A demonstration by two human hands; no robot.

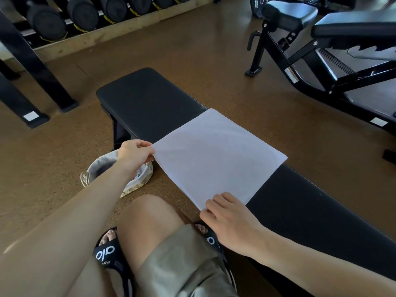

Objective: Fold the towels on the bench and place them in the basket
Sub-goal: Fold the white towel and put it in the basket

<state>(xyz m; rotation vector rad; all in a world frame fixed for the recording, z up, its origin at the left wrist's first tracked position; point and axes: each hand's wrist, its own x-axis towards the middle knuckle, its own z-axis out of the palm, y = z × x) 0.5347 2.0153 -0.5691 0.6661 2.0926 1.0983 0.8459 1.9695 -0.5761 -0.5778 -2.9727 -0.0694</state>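
Observation:
A white towel (216,155) lies spread flat across the black bench (147,103), its near edge hanging over the bench side toward me. My left hand (135,154) pinches the towel's near left corner. My right hand (230,219) pinches the near right corner, fingers curled over the cloth edge. On the floor to the left of the bench stands a woven basket (137,185) with a grey cloth lining, partly hidden behind my left forearm.
A dumbbell rack (85,20) runs along the far left wall. An adjustable black weight bench (334,50) stands at the right. My knee and sandalled feet are close below the bench edge. Brown floor surrounds the bench.

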